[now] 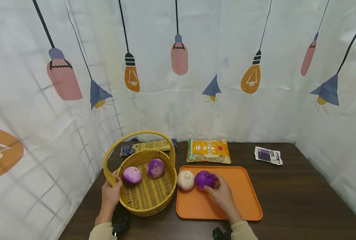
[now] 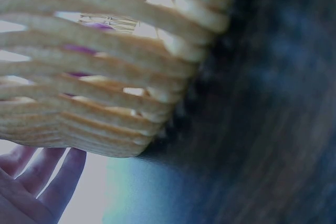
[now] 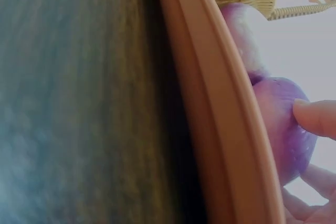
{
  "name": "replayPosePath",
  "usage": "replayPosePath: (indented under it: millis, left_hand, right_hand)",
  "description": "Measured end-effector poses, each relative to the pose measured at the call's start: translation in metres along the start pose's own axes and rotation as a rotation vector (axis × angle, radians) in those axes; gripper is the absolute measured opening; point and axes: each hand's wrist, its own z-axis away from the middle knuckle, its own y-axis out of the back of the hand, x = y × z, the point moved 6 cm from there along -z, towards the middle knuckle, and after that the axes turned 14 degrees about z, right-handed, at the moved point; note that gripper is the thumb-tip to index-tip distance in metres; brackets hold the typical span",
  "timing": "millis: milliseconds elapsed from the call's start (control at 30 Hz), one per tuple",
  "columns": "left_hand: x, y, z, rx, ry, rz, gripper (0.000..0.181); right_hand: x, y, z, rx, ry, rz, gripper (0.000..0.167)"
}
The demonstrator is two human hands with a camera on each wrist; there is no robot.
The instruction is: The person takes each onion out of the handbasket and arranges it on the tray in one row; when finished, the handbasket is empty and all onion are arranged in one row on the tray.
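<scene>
A yellow wicker basket (image 1: 148,203) with a tall handle stands on the left, tilted somewhat. Two purple-and-white turnips lie inside it, one turnip (image 1: 132,175) at the left and another turnip (image 1: 156,168) farther back. My left hand (image 1: 111,193) grips the basket at its left rim, by the handle's foot. In the left wrist view, fingers (image 2: 65,182) show beside the woven wall. Over an orange tray (image 1: 237,200), my right hand (image 1: 222,195) holds a deep purple turnip (image 1: 204,180) between thumb and fingers. Against it sits a turnip with its white side up (image 1: 185,180).
Behind the basket lies a long blue-and-yellow packet (image 1: 149,146). A yellow-orange bag of grain (image 1: 209,151) is behind the tray, and a small purple-and-white packet (image 1: 268,155) lies at the back right. A printed curtain (image 1: 166,110) surrounds the dark wooden table (image 1: 300,200).
</scene>
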Motion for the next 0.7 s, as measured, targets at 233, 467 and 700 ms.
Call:
replayPosePath:
  millis: [233,467,700]
  left_hand:
    - [0.0013,-0.0009,-0.0009,0.003,-0.020,0.006,0.019]
    - [0.0016,-0.0010,-0.0017,0.006,-0.034,0.013,0.012]
    - [0.0020,-0.0011,-0.0013,0.012,-0.031,0.016,0.013]
  right_hand:
    - [0.0013,0.0008,0.0007,-0.014,0.004,-0.011,0.063]
    - [0.0012,0.0012,0.0007,-0.017,0.009,-0.027,0.064]
    - [0.0009,0.0026,0.0000,-0.002,-0.003,-0.013,0.065]
